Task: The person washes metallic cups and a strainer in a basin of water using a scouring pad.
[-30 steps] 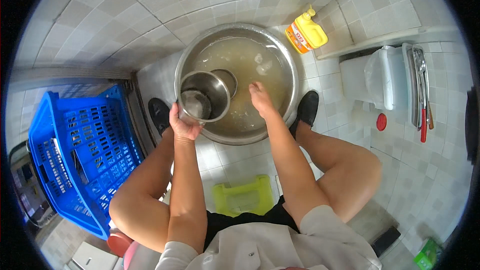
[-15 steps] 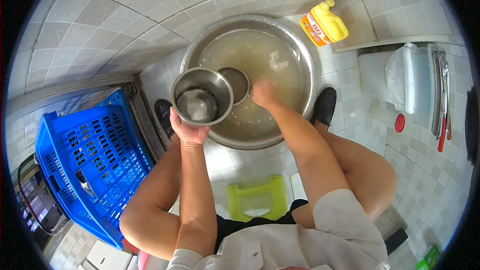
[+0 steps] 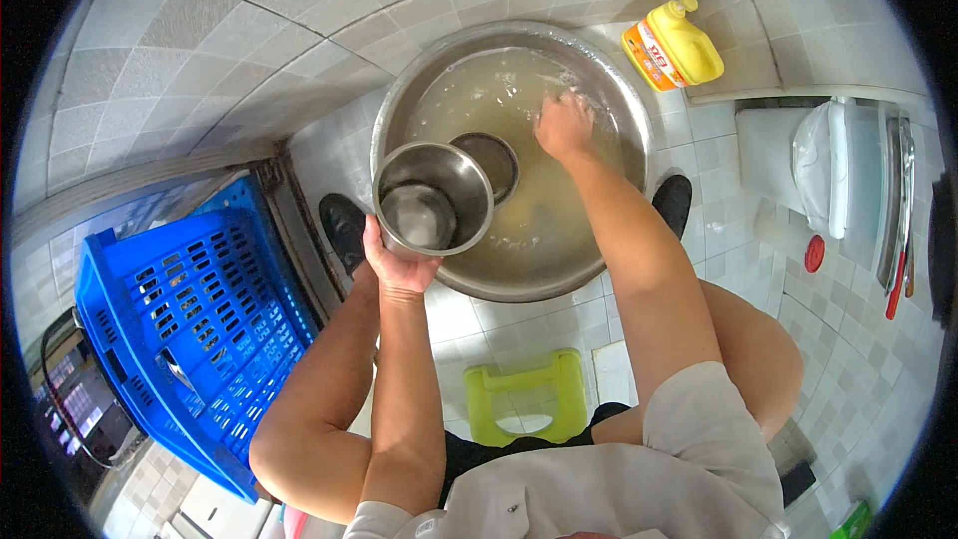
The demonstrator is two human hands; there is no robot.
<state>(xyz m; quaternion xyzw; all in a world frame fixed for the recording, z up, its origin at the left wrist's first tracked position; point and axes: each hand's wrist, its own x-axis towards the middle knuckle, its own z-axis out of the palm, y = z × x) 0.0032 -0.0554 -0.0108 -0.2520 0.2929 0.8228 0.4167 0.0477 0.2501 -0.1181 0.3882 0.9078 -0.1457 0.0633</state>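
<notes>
At the near-left rim of the basin (image 3: 519, 291), the left hand (image 3: 401, 268) half-curls round a pot (image 3: 433, 198) — seemingly keeping it above the water (image 3: 544, 210) — while the right hand (image 3: 567, 125), far-right, shows neither opening nor grip clearly.

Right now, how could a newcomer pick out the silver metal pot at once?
Find the wide, round, grey metal basin of cloudy water on the pale tiled floor. Over its lower-left edge, a bare left hand holds the deep, round, silver metal pot. Unlike the smaller, round, dark-centred piece in the basin just right of it, this pot is hand-held.
</notes>
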